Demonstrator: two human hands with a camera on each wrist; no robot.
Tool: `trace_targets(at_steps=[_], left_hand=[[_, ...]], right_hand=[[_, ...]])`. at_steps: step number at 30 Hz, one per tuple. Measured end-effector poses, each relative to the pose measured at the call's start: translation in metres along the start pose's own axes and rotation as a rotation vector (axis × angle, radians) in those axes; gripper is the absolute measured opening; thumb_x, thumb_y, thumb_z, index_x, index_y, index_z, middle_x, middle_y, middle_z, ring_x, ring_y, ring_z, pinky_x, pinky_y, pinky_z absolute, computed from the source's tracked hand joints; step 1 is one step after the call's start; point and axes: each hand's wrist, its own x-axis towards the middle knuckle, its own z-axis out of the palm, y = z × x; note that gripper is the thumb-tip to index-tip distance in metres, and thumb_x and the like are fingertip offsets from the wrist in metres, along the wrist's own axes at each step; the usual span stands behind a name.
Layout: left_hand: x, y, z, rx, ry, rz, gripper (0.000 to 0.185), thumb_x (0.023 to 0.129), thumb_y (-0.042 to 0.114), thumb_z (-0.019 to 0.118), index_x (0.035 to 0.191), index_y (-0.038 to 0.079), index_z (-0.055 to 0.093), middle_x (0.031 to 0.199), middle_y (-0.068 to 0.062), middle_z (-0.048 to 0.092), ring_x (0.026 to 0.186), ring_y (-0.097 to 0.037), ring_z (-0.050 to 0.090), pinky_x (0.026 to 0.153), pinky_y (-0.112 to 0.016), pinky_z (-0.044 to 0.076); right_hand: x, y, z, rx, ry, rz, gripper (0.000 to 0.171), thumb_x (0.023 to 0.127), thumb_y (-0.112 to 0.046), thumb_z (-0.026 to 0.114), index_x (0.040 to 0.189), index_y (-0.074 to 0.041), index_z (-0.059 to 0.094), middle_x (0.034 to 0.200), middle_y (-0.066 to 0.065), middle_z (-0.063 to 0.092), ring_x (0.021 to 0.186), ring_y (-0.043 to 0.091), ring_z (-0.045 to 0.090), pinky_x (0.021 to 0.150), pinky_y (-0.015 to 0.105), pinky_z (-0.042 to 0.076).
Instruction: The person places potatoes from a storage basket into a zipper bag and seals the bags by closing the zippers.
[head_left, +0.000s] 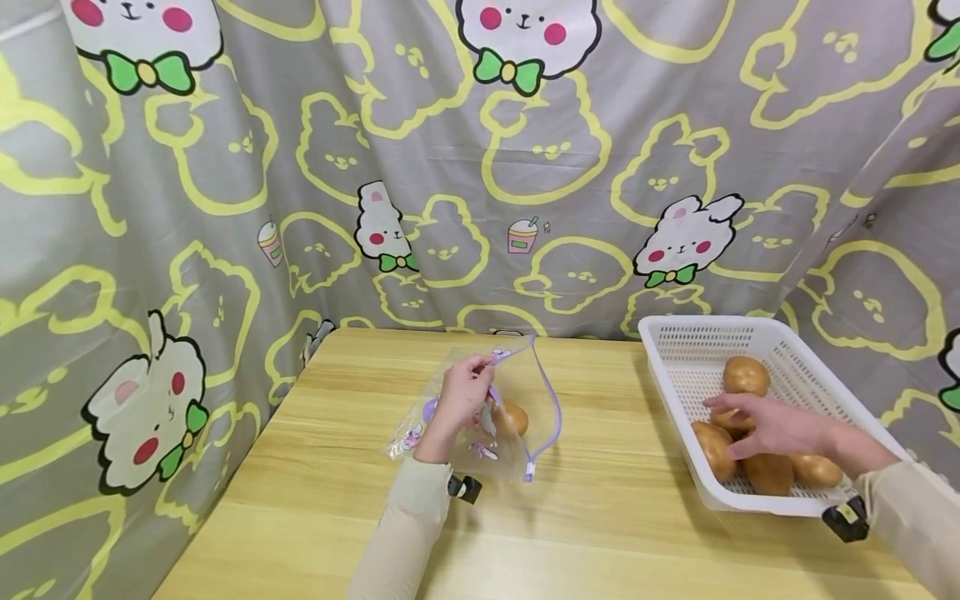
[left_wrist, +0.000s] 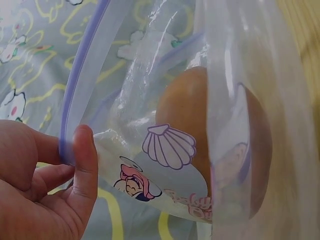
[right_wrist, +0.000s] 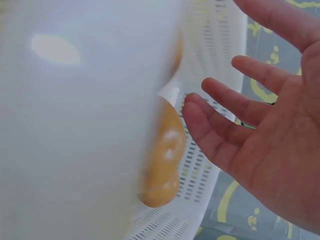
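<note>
My left hand [head_left: 461, 398] pinches the purple zip rim of a clear printed bag [head_left: 517, 417] and holds it open on the table. One potato [head_left: 512, 417] lies inside the bag; the left wrist view shows this potato [left_wrist: 200, 135] behind the film, with my thumb [left_wrist: 85, 165] on the rim. My right hand [head_left: 765, 423] hovers with fingers spread over several potatoes [head_left: 765, 471] in a white slotted basket [head_left: 690, 342] at the right. In the right wrist view the open palm [right_wrist: 270, 150] is next to a potato [right_wrist: 162, 160], holding nothing.
A wooden table [head_left: 337, 467] carries the bag and basket. A grey curtain with bunny prints [head_left: 525, 150] hangs close behind and on both sides. The basket's near corner reaches toward the table's right front.
</note>
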Motion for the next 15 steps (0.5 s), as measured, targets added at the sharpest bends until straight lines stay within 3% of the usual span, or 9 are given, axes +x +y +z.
trace_targets(at_steps=[2,6,9,13,15], left_hand=[[0.000,-0.001,0.000,0.001,-0.001,-0.001,0.025,0.095,0.010,0.053,0.116,0.004,0.065,0.085,-0.019,0.060,0.048,-0.010,0.051,0.039,-0.018,0.038],[-0.001,0.000,0.000,0.009,-0.004,0.011,0.025,0.095,0.010,0.053,0.116,0.004,0.066,0.083,-0.016,0.059,0.048,-0.010,0.051,0.039,-0.018,0.038],[-0.002,0.000,0.000,0.017,-0.001,0.019,0.026,0.094,0.010,0.053,0.116,0.004,0.066,0.080,-0.012,0.058,0.048,-0.010,0.051,0.039,-0.018,0.038],[-0.003,-0.002,-0.002,0.028,0.003,0.024,0.026,0.095,0.011,0.053,0.116,0.006,0.066,0.075,-0.007,0.056,0.048,-0.011,0.052,0.038,-0.018,0.037],[-0.003,-0.003,-0.003,0.031,0.003,0.030,0.025,0.095,0.010,0.053,0.116,0.006,0.066,0.074,-0.006,0.055,0.048,-0.011,0.052,0.038,-0.018,0.036]], right_hand=[[0.001,0.003,0.004,-0.022,0.023,-0.025,0.068,0.079,-0.020,0.076,0.130,0.011,0.042,0.126,0.033,0.045,0.105,0.042,0.052,0.079,0.033,0.052],[0.002,0.011,0.012,-0.055,0.087,-0.107,0.066,0.077,-0.018,0.078,0.126,0.013,0.046,0.124,0.032,0.048,0.106,0.021,0.055,0.078,0.030,0.051],[0.002,0.018,0.016,-0.052,0.124,-0.151,0.065,0.076,-0.016,0.079,0.124,0.015,0.047,0.123,0.018,0.054,0.102,0.010,0.055,0.075,0.027,0.050],[0.003,0.025,0.019,-0.057,0.133,-0.153,0.066,0.077,-0.015,0.078,0.126,0.015,0.046,0.118,0.015,0.056,0.097,0.009,0.056,0.072,0.025,0.049],[0.003,0.028,0.021,-0.052,0.131,-0.153,0.066,0.077,-0.014,0.078,0.126,0.016,0.045,0.112,0.021,0.056,0.093,0.007,0.055,0.071,0.024,0.048]])
